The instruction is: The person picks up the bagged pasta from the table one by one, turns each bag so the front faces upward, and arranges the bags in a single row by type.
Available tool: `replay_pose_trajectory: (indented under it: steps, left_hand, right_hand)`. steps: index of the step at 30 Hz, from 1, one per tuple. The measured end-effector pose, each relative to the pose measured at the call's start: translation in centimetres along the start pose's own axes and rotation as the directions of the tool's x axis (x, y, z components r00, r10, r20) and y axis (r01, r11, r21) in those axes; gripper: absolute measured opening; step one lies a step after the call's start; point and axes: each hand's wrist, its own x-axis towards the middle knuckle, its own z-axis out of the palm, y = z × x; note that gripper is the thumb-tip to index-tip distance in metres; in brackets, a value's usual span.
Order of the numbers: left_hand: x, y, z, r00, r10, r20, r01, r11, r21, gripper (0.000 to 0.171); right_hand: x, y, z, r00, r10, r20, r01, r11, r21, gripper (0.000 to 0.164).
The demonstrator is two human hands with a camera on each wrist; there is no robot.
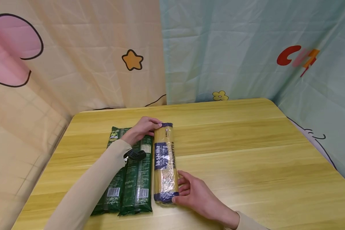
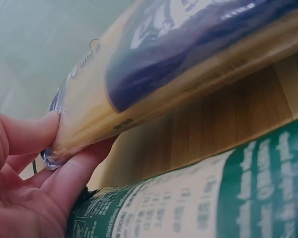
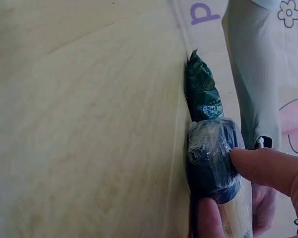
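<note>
A clear spaghetti pack (image 1: 164, 179) with dark blue ends and a blue label lies lengthwise between my hands. My left hand (image 1: 143, 128) grips its far end; in the left wrist view the thumb (image 2: 32, 133) is on top and the fingers pass underneath, with a gap below the pack. At the near end my right hand (image 1: 199, 195) pinches the blue corner, thumb (image 3: 265, 166) above and a finger at the side. Two green spaghetti packs (image 1: 136, 188) lie side by side just left of it, partly hidden by my left forearm.
The wooden table (image 1: 247, 153) extends to the right of the packs. Printed curtains (image 1: 218, 48) hang behind it and along both sides. A black strap device (image 1: 136, 155) sits on my left wrist, over the green packs.
</note>
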Motion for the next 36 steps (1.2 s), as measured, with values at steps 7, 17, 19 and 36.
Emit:
replay_pose_trajectory:
  steps: [7, 17, 19, 36]
  left_hand:
    - [0.1, 0.0, 0.0, 1.0, -0.03, -0.01, 0.029, 0.998, -0.061, 0.032]
    - [-0.1, 0.2, 0.0, 1.0, -0.026, -0.011, 0.025, 0.996, -0.087, 0.033]
    - [-0.1, 0.1, 0.0, 0.999, -0.028, -0.016, 0.026, 0.995, -0.097, 0.033]
    - [1.7, 1.7, 1.2, 0.998, -0.025, -0.06, 0.015, 0.987, -0.159, 0.03]
  right_hand:
    - [-0.1, 0.0, -0.1, 1.0, 0.012, 0.005, -0.012, 1.0, -0.019, 0.074]
    - [0.1, 0.6, 0.1, 1.0, -0.007, -0.005, 0.008, 0.985, 0.17, 0.069]
    - [0.1, 0.7, 0.1, 1.0, -0.006, -0.006, 0.007, 0.976, 0.217, 0.068]
    - [0.4, 0.4, -2.4, 0.996, 0.004, -0.093, 0.021, 0.963, 0.268, 0.068]
